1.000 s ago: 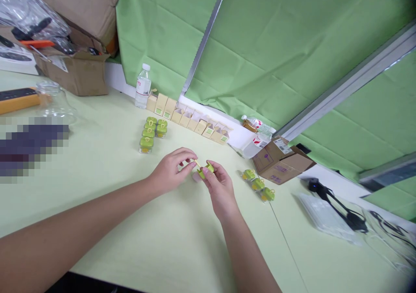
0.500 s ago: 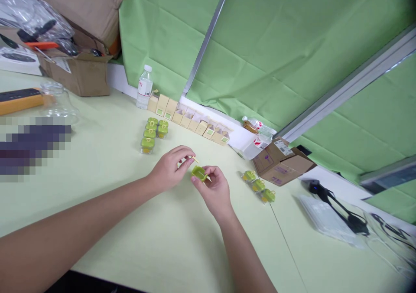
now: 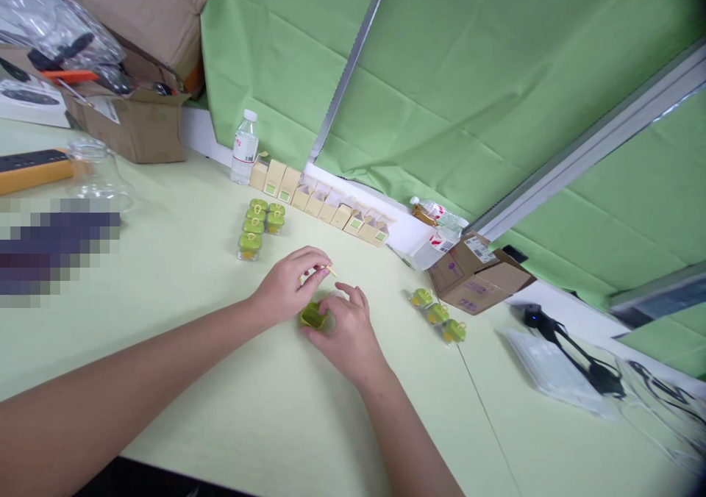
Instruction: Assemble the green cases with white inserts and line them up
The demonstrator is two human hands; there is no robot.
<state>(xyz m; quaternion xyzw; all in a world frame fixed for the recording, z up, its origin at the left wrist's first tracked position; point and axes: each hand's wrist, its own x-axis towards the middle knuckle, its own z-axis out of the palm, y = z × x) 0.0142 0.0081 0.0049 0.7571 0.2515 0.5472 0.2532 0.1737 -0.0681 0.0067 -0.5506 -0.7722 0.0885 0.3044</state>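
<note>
My left hand (image 3: 287, 288) is closed in a pinch on a thin yellow piece (image 3: 331, 270), whose tip sticks out past the fingertips. Just below it, my right hand (image 3: 351, 329) grips a small hollow green lid (image 3: 312, 316) between thumb and fingers, its open side facing up. The other fingers of that hand partly hide the lid. To the left and beyond my hands stand several small clear jars with green lids (image 3: 250, 242). A further group of 3 green-lidded jars (image 3: 437, 313) stands to the right.
A row of small cardboard boxes (image 3: 325, 204) lines the table's back edge beside an upright water bottle (image 3: 244, 148). Bottles lie near a larger carton (image 3: 479, 273). A headset (image 3: 579, 357) rests at right. A filled cardboard box (image 3: 137, 126) and a power strip (image 3: 33, 171) are at left.
My right hand has moved left and toward me with the green lid, turning over so its back faces up. My left hand stays in place with the yellow piece.
</note>
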